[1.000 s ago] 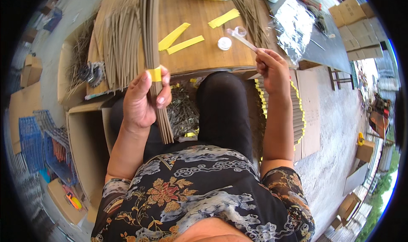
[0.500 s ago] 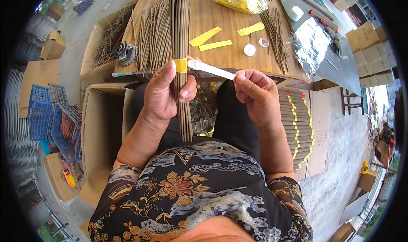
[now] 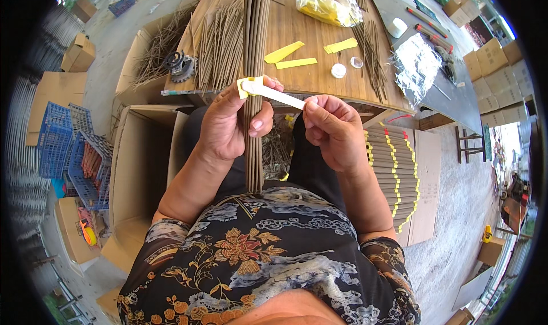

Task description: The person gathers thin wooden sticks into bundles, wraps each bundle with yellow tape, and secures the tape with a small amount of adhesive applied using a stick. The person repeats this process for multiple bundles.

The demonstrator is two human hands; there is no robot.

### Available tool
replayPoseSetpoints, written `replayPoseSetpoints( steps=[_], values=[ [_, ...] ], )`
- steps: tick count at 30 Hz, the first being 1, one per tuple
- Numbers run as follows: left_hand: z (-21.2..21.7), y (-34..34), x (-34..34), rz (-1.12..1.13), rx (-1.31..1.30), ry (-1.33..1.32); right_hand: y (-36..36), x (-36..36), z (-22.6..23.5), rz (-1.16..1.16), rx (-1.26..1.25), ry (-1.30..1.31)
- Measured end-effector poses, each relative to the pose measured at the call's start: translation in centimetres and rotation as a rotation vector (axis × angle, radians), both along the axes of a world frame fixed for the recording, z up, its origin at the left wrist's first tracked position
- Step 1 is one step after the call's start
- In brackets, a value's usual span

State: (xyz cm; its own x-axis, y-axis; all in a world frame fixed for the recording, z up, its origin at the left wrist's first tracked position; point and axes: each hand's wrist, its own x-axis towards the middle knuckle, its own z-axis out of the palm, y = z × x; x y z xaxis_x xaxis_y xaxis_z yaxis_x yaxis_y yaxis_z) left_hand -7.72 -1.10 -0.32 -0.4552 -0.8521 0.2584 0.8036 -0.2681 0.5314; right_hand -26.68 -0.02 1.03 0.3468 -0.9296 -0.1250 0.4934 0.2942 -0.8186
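Observation:
My left hand [image 3: 228, 125] grips a long bundle of thin brown sticks [image 3: 255, 51], held upright over my lap, with a yellow paper band [image 3: 246, 85] wrapped around it at thumb height. My right hand [image 3: 334, 132] pinches a white flat stick [image 3: 277, 95] whose far end touches the yellow band. Loose yellow paper strips [image 3: 294, 57] lie on the wooden table [image 3: 308, 79] ahead.
Piles of loose sticks [image 3: 220, 45] and a yellow plastic bag [image 3: 325, 2] lie on the table with two small round lids [image 3: 338, 70]. Banded bundles [image 3: 394, 171] are stacked on my right. An open cardboard box [image 3: 134, 171] and blue crates [image 3: 63, 136] stand on my left.
My right hand has come in from the table's right side with the white stick and brought its tip onto the yellow band. My left hand keeps hold of the bundle.

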Motion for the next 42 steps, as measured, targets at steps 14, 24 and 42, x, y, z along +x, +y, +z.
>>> replayPoseSetpoints(
  steps=[14, 24, 42],
  values=[
    [0.5, 1.2, -0.2, 0.007, -0.011, -0.017, 1.6, 0.2, 0.6, -0.024, -0.028, -0.020],
    [1.0, 1.9, -0.4, 0.031, 0.024, -0.061, 2.0, 0.2, 0.6, -0.057, -0.083, -0.075],
    [1.0, 1.4, 0.3, -0.037, 0.069, 0.124, 2.6, 0.3, -0.1, -0.238, -0.449, 0.152]
  ],
)
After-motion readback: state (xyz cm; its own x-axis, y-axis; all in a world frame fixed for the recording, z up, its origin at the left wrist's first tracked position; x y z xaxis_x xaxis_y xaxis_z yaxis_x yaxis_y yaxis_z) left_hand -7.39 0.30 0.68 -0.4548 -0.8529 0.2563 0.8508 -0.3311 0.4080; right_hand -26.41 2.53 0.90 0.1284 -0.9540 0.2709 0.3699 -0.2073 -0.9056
